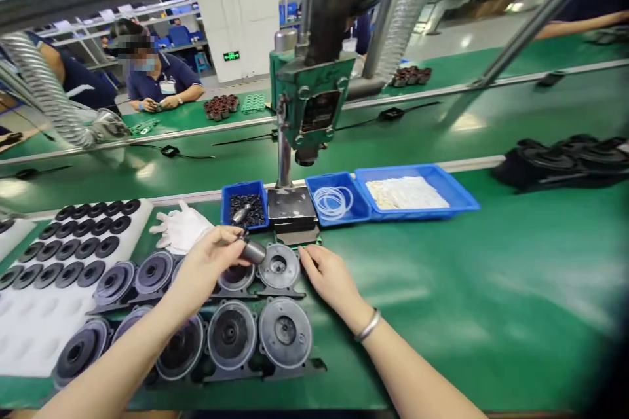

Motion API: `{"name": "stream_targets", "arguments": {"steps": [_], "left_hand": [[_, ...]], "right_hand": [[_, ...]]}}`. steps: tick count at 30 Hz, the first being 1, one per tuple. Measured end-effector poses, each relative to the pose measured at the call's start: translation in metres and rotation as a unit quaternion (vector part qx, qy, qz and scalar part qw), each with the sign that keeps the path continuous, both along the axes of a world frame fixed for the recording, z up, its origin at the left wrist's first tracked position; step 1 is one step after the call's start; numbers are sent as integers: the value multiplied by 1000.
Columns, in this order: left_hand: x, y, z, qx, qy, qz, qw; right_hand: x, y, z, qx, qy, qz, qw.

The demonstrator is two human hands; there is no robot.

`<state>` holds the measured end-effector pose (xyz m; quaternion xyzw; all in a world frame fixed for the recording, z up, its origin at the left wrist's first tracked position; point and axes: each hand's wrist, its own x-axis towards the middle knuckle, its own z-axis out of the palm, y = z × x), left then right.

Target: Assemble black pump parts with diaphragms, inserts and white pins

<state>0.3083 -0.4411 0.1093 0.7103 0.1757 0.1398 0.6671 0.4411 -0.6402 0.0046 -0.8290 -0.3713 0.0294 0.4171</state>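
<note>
My left hand (pixel 223 252) is closed round a dark grey cylinder (pixel 254 251), its fingers partly hiding the piece. The cylinder is tilted just above the left side of a round grey housing (pixel 279 266) with a hole in its middle. At that housing's right rim is my right hand (pixel 327 272), thumb and fingers bent in and closed at the edge. Two rows of similar housings lie before me; one nearer housing (pixel 285 332) shows a bare centre, while a neighbouring housing (pixel 231 335) has a black disc inside. My left forearm covers several of them.
A green press (pixel 312 101) stands over a black block (pixel 293 206). Beside it are blue bins with small black parts (pixel 250 209), white rings (pixel 334 203) and white pieces (pixel 407 193). Black discs (pixel 88 247) fill a white tray; a white glove (pixel 181 228) lies nearby. A co-worker (pixel 162 82) sits opposite.
</note>
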Motion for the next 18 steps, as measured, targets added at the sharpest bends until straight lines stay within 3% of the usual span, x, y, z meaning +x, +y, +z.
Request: {"name": "stream_targets", "arguments": {"steps": [3, 6, 8, 12, 15, 18], "left_hand": [[14, -8, -11, 258, -21, -88, 962], [22, -18, -16, 396, -18, -179, 901], [24, -24, -17, 438, -14, -217, 872], [25, -28, -18, 479, -13, -248, 842], [18, -19, -13, 515, -25, -229, 826], [0, 3, 1, 534, -29, -173, 827]], "right_hand": [[-1, -1, 0, -8, 1, 1, 1000], [-1, -1, -1, -6, 5, 1, 1000], [-2, 0, -1, 1, 11, -2, 1000], [-5, 1, -1, 18, 27, -4, 999], [-6, 0, 0, 18, 33, 0, 999], [-5, 0, 2, 14, 31, 7, 999]]}}
